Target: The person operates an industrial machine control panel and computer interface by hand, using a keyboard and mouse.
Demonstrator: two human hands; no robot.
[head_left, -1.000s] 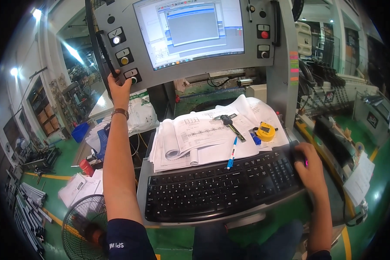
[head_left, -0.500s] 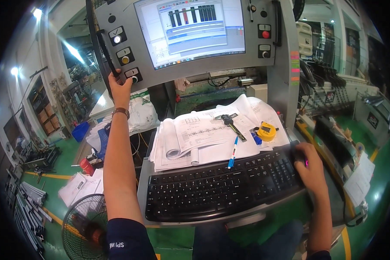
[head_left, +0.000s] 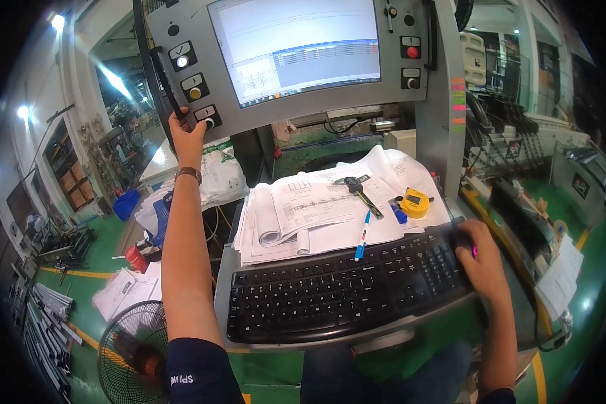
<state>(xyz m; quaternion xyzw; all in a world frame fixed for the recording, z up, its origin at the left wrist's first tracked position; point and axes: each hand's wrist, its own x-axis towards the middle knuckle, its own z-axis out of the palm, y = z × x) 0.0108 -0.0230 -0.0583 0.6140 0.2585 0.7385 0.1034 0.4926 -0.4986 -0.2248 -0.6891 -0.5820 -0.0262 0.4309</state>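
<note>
A grey control panel (head_left: pixel 283 116) with a lit screen (head_left: pixel 303 47) hangs in front of me. My left hand (head_left: pixel 187 138) is at its lower left corner, fingers curled round the lower end of the black handle (head_left: pixel 163 77). The thumb lies against the green push button (head_left: pixel 210 123). To the right of the black keyboard (head_left: pixel 337 289), my right hand (head_left: pixel 481 259) is closed over a computer mouse (head_left: pixel 475 251); little of it shows beyond a pink glow.
Rolled drawings (head_left: pixel 316 209) lie behind the keyboard, bearing a caliper (head_left: pixel 362 195), a yellow tape measure (head_left: pixel 414 203) and a marker pen (head_left: pixel 362 237). A fan (head_left: pixel 135 350) stands at lower left, near a red can (head_left: pixel 136 258). Metal bars (head_left: pixel 44 337) lie on the green floor.
The window with dark bar shapes has gone from the screen, leaving a plainer page with a table and a small drawing. Both hands keep nearly the same places.
</note>
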